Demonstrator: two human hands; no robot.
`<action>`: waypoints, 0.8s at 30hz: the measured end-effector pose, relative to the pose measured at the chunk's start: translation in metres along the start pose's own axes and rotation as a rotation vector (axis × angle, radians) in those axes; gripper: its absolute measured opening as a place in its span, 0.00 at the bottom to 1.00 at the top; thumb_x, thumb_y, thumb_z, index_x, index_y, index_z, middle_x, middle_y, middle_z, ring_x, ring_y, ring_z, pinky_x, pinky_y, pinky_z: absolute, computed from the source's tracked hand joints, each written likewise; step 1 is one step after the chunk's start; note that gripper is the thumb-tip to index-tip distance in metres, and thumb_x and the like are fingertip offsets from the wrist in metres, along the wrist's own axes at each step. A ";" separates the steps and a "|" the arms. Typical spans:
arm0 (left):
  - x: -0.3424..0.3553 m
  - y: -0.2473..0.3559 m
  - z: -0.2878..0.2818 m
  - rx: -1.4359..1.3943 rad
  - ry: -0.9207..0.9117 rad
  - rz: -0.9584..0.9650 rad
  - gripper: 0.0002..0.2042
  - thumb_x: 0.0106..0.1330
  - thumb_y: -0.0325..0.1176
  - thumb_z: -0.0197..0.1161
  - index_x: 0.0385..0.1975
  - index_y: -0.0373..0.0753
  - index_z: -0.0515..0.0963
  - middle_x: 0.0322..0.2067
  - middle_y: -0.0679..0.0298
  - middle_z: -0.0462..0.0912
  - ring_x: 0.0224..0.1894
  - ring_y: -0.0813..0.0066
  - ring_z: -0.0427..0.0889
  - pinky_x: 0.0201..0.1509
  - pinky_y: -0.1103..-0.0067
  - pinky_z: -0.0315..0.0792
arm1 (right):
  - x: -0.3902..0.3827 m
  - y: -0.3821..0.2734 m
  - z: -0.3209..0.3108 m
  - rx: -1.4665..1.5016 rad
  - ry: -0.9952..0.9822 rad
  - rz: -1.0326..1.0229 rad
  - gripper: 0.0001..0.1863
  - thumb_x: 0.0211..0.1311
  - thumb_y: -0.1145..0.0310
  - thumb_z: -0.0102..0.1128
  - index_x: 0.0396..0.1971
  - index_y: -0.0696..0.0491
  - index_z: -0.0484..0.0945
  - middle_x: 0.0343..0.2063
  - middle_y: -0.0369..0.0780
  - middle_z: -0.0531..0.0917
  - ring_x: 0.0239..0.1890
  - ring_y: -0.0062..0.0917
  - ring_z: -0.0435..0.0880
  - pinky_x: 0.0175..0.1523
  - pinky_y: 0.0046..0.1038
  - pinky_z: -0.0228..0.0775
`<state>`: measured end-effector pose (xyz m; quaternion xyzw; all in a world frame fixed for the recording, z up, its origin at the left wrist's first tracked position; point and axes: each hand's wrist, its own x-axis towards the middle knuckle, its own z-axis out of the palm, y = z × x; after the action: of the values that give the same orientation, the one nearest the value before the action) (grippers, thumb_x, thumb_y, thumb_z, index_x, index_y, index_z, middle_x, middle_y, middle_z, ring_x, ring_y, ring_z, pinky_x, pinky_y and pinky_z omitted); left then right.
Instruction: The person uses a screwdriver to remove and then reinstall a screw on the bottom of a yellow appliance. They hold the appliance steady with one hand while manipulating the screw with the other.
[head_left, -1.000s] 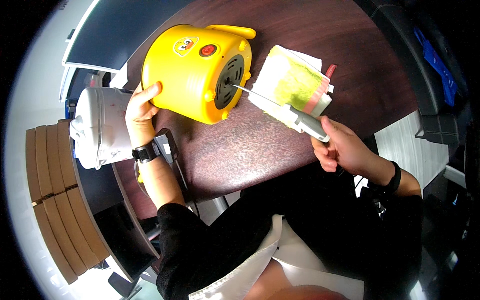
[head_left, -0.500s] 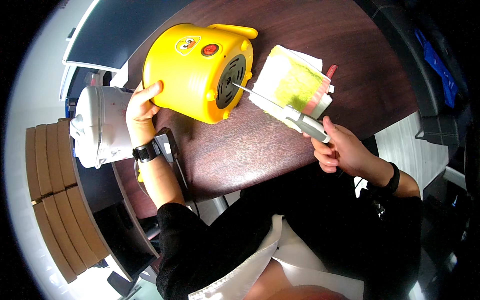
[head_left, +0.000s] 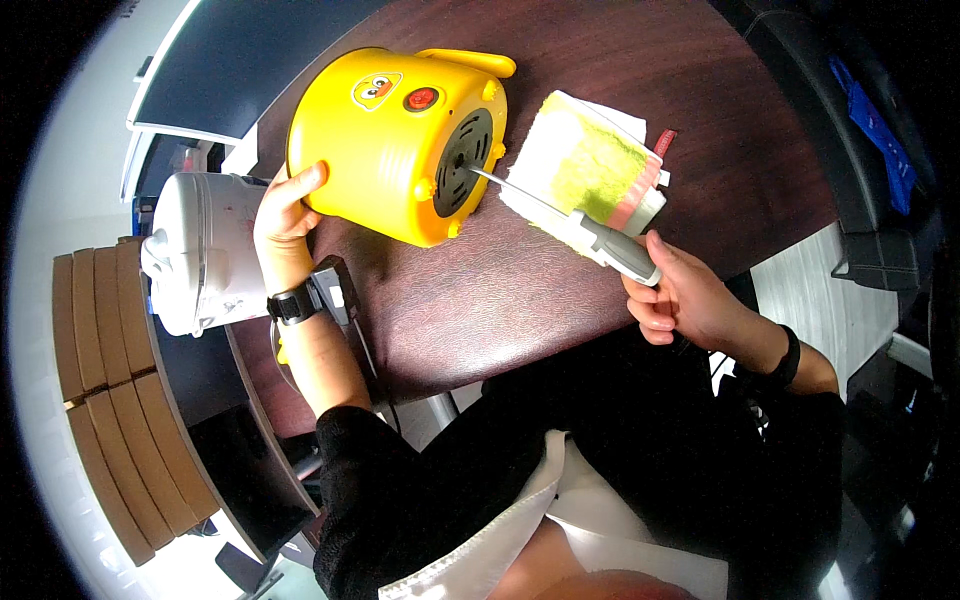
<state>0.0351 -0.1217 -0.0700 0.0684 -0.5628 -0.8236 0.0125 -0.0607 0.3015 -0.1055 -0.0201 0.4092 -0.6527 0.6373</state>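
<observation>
A yellow, drum-shaped appliance (head_left: pixel 350 150) lies on its side on the dark table, its grey vented base facing right. It has a red switch, small feet and a cartoon face sticker. My left hand (head_left: pixel 288 205) grips its left end, thumb on the yellow wall and the other fingers hidden behind it. In my right hand (head_left: pixel 690 295) is a screwdriver (head_left: pixel 608 242) with a grey and white handle, held by its butt end. Its thin shaft points up and left, the tip at the middle of the vented base; whether it touches a screw there I cannot tell.
A folded white and yellow-green towel (head_left: pixel 565 150) lies under the screwdriver's shaft. Left of my hand stands a white rice cooker (head_left: pixel 215 260). A black power adapter (head_left: pixel 335 285) with cables lies by my left wrist. Cardboard boxes (head_left: pixel 110 320) are stacked far left; a monitor (head_left: pixel 240 60) stands behind.
The screwdriver's handle has turned a little about its length, and its tip has shifted very slightly. Both hands and the appliance stay almost in place.
</observation>
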 end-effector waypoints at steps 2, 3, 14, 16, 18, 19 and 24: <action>-0.001 0.004 0.005 -0.031 -0.036 -0.038 0.23 0.53 0.27 0.65 0.50 0.29 0.68 0.43 0.53 0.78 0.42 0.64 0.80 0.47 0.75 0.74 | 0.000 0.001 0.005 -0.124 0.062 -0.038 0.16 0.68 0.58 0.39 0.46 0.54 0.56 0.15 0.30 0.60 0.14 0.13 0.59 0.17 0.18 0.55; -0.001 0.005 0.007 -0.032 -0.041 -0.041 0.23 0.53 0.28 0.65 0.50 0.29 0.68 0.43 0.53 0.78 0.42 0.64 0.80 0.48 0.75 0.74 | -0.001 0.003 0.004 -0.206 0.051 -0.097 0.16 0.68 0.59 0.39 0.45 0.55 0.56 0.15 0.30 0.60 0.14 0.13 0.59 0.17 0.18 0.55; 0.000 0.001 0.002 -0.029 -0.034 -0.018 0.24 0.53 0.27 0.65 0.50 0.28 0.68 0.44 0.52 0.77 0.44 0.63 0.79 0.50 0.74 0.73 | 0.002 0.002 0.000 -0.169 0.052 -0.155 0.17 0.69 0.59 0.37 0.46 0.59 0.58 0.13 0.30 0.59 0.12 0.12 0.58 0.17 0.18 0.56; 0.001 0.001 0.004 -0.029 -0.038 -0.017 0.24 0.53 0.27 0.65 0.50 0.28 0.68 0.44 0.52 0.77 0.44 0.63 0.79 0.50 0.74 0.73 | 0.000 0.004 0.008 -0.291 0.134 -0.229 0.18 0.69 0.58 0.37 0.45 0.59 0.58 0.13 0.30 0.59 0.11 0.12 0.58 0.17 0.18 0.56; 0.003 0.001 0.005 -0.009 -0.023 -0.011 0.24 0.53 0.27 0.65 0.50 0.29 0.68 0.44 0.52 0.77 0.44 0.63 0.79 0.50 0.74 0.73 | 0.000 0.007 0.010 -0.404 0.180 -0.311 0.18 0.69 0.57 0.37 0.45 0.58 0.59 0.14 0.31 0.61 0.11 0.12 0.58 0.17 0.18 0.56; 0.001 0.001 0.004 -0.008 -0.017 -0.014 0.24 0.53 0.27 0.65 0.50 0.29 0.68 0.44 0.52 0.77 0.44 0.64 0.79 0.50 0.74 0.73 | 0.001 0.008 0.007 -0.397 0.136 -0.318 0.18 0.69 0.57 0.37 0.45 0.58 0.59 0.14 0.31 0.61 0.11 0.12 0.59 0.17 0.18 0.57; -0.001 0.002 0.005 0.000 -0.004 -0.012 0.24 0.52 0.27 0.65 0.50 0.28 0.68 0.44 0.52 0.77 0.44 0.64 0.79 0.50 0.75 0.73 | 0.007 0.006 -0.017 -0.138 -0.038 -0.165 0.16 0.68 0.57 0.38 0.44 0.56 0.59 0.16 0.32 0.63 0.11 0.12 0.59 0.17 0.17 0.58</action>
<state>0.0358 -0.1176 -0.0661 0.0702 -0.5624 -0.8238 0.0063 -0.0661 0.3054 -0.1233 -0.1102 0.4378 -0.6727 0.5862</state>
